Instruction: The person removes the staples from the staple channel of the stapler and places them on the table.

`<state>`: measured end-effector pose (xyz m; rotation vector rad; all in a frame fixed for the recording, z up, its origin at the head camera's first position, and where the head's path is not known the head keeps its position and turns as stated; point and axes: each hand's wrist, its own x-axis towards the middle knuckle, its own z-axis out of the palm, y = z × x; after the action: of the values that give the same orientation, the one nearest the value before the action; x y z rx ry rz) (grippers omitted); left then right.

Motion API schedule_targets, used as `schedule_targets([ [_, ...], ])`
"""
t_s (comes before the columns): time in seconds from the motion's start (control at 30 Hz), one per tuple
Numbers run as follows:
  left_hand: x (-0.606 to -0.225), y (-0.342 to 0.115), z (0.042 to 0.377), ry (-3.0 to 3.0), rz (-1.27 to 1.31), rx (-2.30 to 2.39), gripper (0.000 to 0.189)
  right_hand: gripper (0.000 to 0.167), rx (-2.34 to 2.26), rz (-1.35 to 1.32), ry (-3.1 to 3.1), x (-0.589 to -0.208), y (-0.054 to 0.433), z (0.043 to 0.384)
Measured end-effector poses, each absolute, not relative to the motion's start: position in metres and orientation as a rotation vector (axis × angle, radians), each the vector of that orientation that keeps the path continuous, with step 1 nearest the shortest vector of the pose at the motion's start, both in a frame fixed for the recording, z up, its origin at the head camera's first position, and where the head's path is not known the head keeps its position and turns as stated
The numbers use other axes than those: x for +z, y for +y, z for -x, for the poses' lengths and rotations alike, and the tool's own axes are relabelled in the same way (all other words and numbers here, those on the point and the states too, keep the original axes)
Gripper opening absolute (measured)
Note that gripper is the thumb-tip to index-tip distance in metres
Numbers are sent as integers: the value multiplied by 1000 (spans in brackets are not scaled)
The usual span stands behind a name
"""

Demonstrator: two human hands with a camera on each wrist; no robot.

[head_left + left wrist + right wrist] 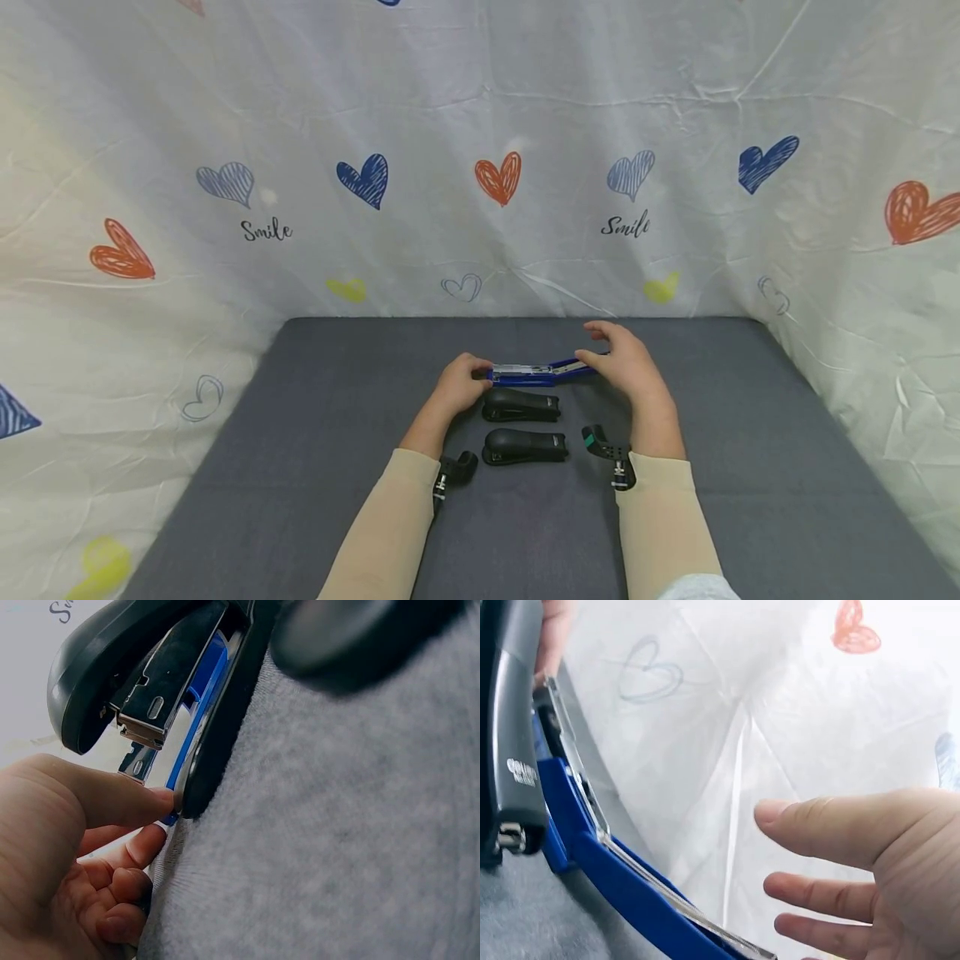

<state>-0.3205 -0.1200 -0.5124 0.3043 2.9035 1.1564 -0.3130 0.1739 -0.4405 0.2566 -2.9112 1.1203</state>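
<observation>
A blue stapler (pixel 522 380) lies at the far side of the table, swung wide open, its metal parts showing. My left hand (pixel 454 385) pinches its left end between thumb and fingers; in the left wrist view the thumb (pixel 142 801) presses at the tip of the blue base (pixel 196 724). Over the other end, my right hand (pixel 632 367) is spread with nothing in its grasp. The right wrist view has its thumb (pixel 817 825) apart from the raised blue arm (pixel 641 900). A black stapler (pixel 521 407) sits just in front of the blue one, partly hiding it in the left wrist view.
A second black stapler (pixel 525 447) lies nearer me, roughly parallel to the first. Black wrist mounts (pixel 459 468) sit on both forearms. The grey tabletop (pixel 330 400) meets a white curtain (pixel 420 250) printed with hearts at the back.
</observation>
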Motion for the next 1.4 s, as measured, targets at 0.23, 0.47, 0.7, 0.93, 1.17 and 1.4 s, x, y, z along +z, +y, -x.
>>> schedule_targets([
  [0.23, -514, -120, 322, 2905, -310, 1168, 30, 51, 1190, -317, -2848, -439, 159, 312],
  [0.47, -517, -120, 323, 2926, -299, 1154, 30, 46, 1332, -355, -2829, -448, 144, 313],
  [0.7, -516, -120, 322, 2933, -297, 1151, 29, 43, 1353, -395, -2882, -455, 131, 316],
  [0.93, -514, -120, 322, 2937, -306, 1152, 29, 37, 1254, -455, -2984, -464, 118, 320],
  [1.17, -514, -120, 322, 2936, -318, 1147, 30, 29, 1087, -476, -3053, -469, 106, 318],
  [1.4, -514, -121, 322, 2936, -321, 1141, 30, 30, 1042, -433, -3083, -474, 99, 317],
])
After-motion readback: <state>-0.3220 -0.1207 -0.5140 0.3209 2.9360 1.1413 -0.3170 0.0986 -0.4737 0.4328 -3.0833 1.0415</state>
